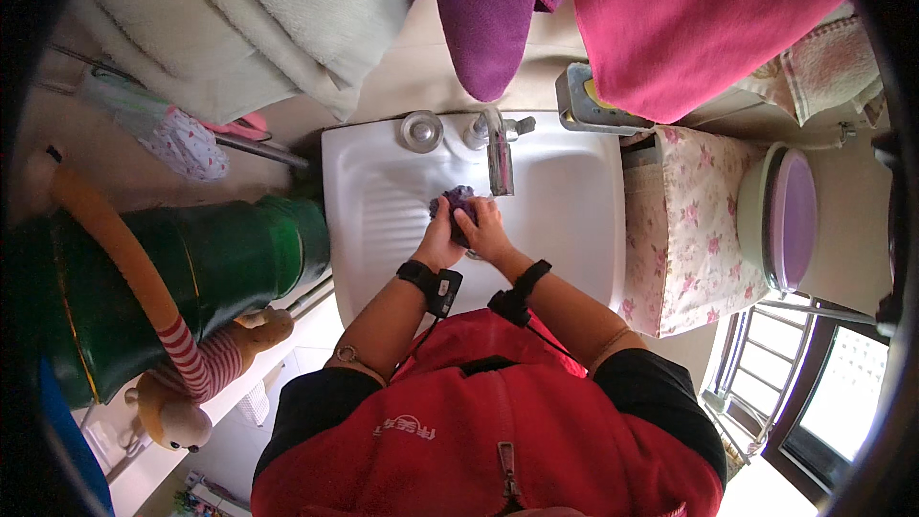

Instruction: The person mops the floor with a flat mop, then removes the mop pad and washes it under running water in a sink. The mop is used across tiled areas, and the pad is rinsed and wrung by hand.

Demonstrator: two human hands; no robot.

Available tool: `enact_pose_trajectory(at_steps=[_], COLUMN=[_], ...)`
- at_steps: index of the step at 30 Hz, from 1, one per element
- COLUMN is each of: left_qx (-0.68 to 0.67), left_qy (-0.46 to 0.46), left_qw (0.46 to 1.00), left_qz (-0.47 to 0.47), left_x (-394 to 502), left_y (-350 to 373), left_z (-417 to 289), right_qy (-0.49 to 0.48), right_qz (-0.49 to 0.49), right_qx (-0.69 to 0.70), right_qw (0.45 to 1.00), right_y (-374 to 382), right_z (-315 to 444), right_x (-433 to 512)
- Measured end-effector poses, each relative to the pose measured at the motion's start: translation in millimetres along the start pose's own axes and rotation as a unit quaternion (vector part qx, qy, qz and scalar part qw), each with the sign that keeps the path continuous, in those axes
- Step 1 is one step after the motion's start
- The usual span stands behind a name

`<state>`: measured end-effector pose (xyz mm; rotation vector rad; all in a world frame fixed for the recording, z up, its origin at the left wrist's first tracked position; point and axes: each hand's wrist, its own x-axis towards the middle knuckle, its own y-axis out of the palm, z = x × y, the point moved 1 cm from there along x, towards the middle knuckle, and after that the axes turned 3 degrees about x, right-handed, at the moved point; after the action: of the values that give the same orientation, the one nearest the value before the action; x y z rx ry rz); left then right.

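Over the white sink basin [567, 230], my left hand [439, 240] and my right hand [488, 230] press together around a bunched purple cloth [459, 199]. Its crumpled upper part bulges out beyond my fingers, and the rest is hidden between my palms. The chrome faucet [500, 158] reaches out just past my right fingertips; whether water runs from it I cannot tell. Behind my hands, a round metal drain stopper or strainer [421, 131] lies on the sink's back ledge. A dark strap with a small device circles each of my wrists.
Purple [488, 21] and pink towels [703, 21] hang above the sink. A grey soap holder [596, 104] sits at the back right corner. Stacked basins [779, 215] stand on a flower-patterned covered stand [696, 230]. At left are a green padded cylinder [215, 251] and a plush monkey [179, 388].
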<state>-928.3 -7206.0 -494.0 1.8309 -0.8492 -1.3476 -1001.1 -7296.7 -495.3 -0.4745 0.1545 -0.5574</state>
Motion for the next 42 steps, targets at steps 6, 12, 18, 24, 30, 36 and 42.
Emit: enact_pose_trajectory(at_steps=[6,12,18,24,30,36,42], left_qx=[-0.001,0.021,0.179,0.048,0.091,0.07,0.297], left_qy=[-0.038,-0.048,-0.022,-0.03,-0.049,-0.058,-0.06], left_qw=[0.997,0.995,0.982,0.995,0.99,0.989,0.951], left_qz=[-0.07,-0.089,-0.046,-0.081,-0.097,-0.121,-0.061], left_x=[-3,-6,-7,-10,-16,-17,-24], left_y=[2,-7,-11,-13,4,3,1], left_z=[14,-4,15,7,10,0,5], right_qy=[0.213,0.039,0.093,0.137,0.222,0.095,0.279], right_qz=[0.055,-0.016,0.096,0.041,0.112,0.064,0.051], right_qx=[-0.027,-0.011,-0.149,-0.004,-0.096,-0.04,-0.014], right_qw=[0.975,0.999,0.98,0.99,0.964,0.993,0.959], right_y=[1,10,-2,1,-2,1,-5], right_z=[-8,7,6,23,-1,20,1], right_x=[25,-2,22,-12,25,-8,17])
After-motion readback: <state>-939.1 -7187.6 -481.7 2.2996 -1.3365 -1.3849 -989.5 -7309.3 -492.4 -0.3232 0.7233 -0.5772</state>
